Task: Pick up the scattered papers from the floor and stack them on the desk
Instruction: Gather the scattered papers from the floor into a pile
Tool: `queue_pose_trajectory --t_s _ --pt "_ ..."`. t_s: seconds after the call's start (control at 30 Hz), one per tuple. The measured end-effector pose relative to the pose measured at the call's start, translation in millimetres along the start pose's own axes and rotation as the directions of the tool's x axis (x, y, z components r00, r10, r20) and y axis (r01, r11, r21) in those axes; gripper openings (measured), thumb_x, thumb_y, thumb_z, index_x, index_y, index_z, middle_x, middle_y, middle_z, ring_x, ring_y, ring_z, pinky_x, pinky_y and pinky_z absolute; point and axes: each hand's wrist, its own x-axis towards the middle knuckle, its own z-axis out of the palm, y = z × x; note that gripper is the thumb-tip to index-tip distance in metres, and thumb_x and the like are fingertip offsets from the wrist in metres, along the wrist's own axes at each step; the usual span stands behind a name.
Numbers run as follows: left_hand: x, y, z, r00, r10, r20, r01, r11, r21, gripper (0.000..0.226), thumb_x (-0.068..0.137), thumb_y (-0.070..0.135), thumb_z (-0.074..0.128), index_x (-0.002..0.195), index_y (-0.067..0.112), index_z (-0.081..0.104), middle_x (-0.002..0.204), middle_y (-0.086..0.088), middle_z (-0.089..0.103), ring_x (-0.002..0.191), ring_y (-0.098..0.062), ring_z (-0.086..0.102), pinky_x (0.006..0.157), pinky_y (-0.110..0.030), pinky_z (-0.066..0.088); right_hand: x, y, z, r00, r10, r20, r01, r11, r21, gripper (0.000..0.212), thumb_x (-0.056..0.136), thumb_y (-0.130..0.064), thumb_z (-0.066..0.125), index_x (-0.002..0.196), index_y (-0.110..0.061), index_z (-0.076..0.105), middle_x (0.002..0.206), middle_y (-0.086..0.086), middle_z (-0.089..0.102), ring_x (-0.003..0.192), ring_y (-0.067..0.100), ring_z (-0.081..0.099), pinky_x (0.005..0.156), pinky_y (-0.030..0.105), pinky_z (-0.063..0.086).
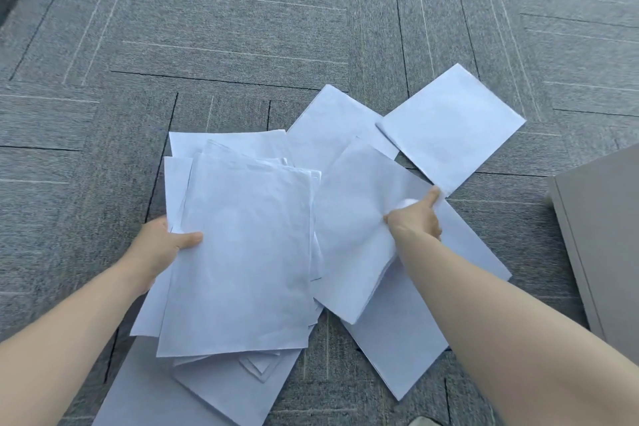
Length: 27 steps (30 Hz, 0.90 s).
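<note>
Left grip: the left hand (162,242) holds a gathered stack of white sheets (242,252) at its left edge, thumb flat on the top sheet, fingers hidden beneath.
Stack axis: its long axis runs away from the person, tilted slightly rightward; how many sheets it holds is hard to tell, several edges show.
Right grip: the right hand (416,218) pinches a curled white sheet (352,218) at its right edge, fingers bunching the paper, index finger pointing up and right.
Curled sheet axis: long axis slants from lower right of the stack toward the far side, one end lifted.
Loose sheets beyond the grips: about four lie flat on the gray carpet tiles (207,28): the square-looking far sheet (453,128) just past the right fingertip, one behind the curled sheet, one under the right forearm, one or more beneath the stack.
Right of the right arm: a gray cabinet (608,235) corner.
</note>
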Motion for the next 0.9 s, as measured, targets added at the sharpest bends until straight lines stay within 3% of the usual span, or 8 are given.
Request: queue_pose_trajectory --t_s 0.07,0.17,0.23,0.4,0.53,0.63,0.7,0.9 --pt "0.8 -0.5 0.5 1.000 0.003 0.004 -0.003 1.000 -0.006 0.024 0.080 -0.003 0.067 0.100 0.011 0.067 0.102 -0.014 0.070 0.093 -0.033 0.067 0.087 -0.048 0.051 -4.3 7.9 -3.6 1.000 -0.003 -0.002 0.003 0.997 0.073 0.096 0.089 -0.015 0.059 0.155 -0.037 -0.007 0.073 0.002 0.047 0.108 0.033 0.057 0.097 0.041 0.043" --pt "1.9 -0.2 2.5 1.000 -0.012 0.019 0.013 0.999 -0.044 0.032 0.080 -0.002 0.066 0.111 0.005 0.064 0.103 -0.015 0.070 0.093 -0.034 0.067 0.086 -0.048 0.051 -10.2 22.0 -11.7 1.000 -0.008 -0.003 0.008 0.982 0.190 0.094 0.090 -0.014 0.056 0.154 -0.041 -0.008 0.072 0.002 0.048 0.066 0.019 0.054 0.058 0.029 0.041" --pt "1.6 0.2 6.3 0.998 -0.023 0.053 0.026 0.998 -0.062 0.033 0.081 -0.001 0.066 0.114 0.003 0.063 0.104 -0.016 0.070 0.093 -0.034 0.067 0.085 -0.048 0.052 -13.8 33.0 -21.7 1.000 0.002 -0.024 0.004 0.969 0.246 0.095 0.089 -0.011 0.058 0.155 -0.039 -0.004 0.074 -0.002 0.047 0.061 0.016 0.049 0.050 0.025 0.033" --pt "-0.3 7.9 32.5 0.993 -0.018 0.114 0.030 0.995 -0.099 0.033 0.082 -0.003 0.064 0.114 0.002 0.063 0.104 -0.017 0.069 0.090 -0.035 0.066 0.082 -0.047 0.052 -14.9 67.1 -46.1 0.986 0.164 -0.021 -0.146 0.923 0.356 0.084 0.087 -0.006 0.059 0.154 -0.026 0.011 0.100 0.004 0.056 0.069 0.022 0.050 0.064 0.029 0.038" --pt "4.0 15.6 51.0 0.986 -0.005 0.168 0.017 0.997 -0.069 0.034 0.080 -0.001 0.066 0.114 0.002 0.063 0.106 -0.019 0.069 0.094 -0.036 0.067 0.084 -0.048 0.052 -5.0 91.0 -55.2 0.963 0.269 -0.009 -0.253 0.918 0.305 0.070 0.085 -0.004 0.062 0.143 -0.010 0.023 0.075 0.005 0.045 0.061 0.020 0.045 0.059 0.031 0.042" --pt "6.6 20.1 61.6 0.982 0.016 0.187 -0.006 0.999 -0.054 0.034 0.080 -0.001 0.066 0.113 0.003 0.064 0.106 -0.018 0.069 0.092 -0.033 0.067 0.084 -0.045 0.052 4.1 105.0 -57.8 0.944 0.330 0.001 -0.316 0.903 0.292 0.070 0.083 -0.004 0.065 0.141 -0.003 0.026 0.079 0.005 0.043 0.074 0.026 0.050 0.075 0.040 0.049" --pt "7.2 23.0 68.0 0.981 0.028 0.193 -0.020 0.999 -0.047 0.033 0.080 -0.002 0.066 0.113 0.003 0.064 0.105 -0.016 0.069 0.087 -0.029 0.067 0.078 -0.041 0.055 9.3 111.8 -59.3 0.928 0.373 0.003 -0.356 0.884 0.303 0.073 0.081 -0.004 0.068 0.142 -0.002 0.028 0.091 0.010 0.048 0.082 0.029 0.050 0.076 0.040 0.049" --pt "9.2 25.3 81.8 0.977 0.018 0.214 -0.012 1.000 -0.028 0.027 0.080 -0.001 0.066 0.106 0.007 0.067 0.091 -0.006 0.074 0.066 -0.018 0.072 0.060 -0.032 0.059 22.6 120.8 -65.8 0.860 0.509 0.045 -0.503 0.826 0.254 0.076 0.079 -0.017 0.073 0.139 -0.002 0.028 0.090 0.015 0.047 0.059 0.026 0.042 0.067 0.036 0.044"
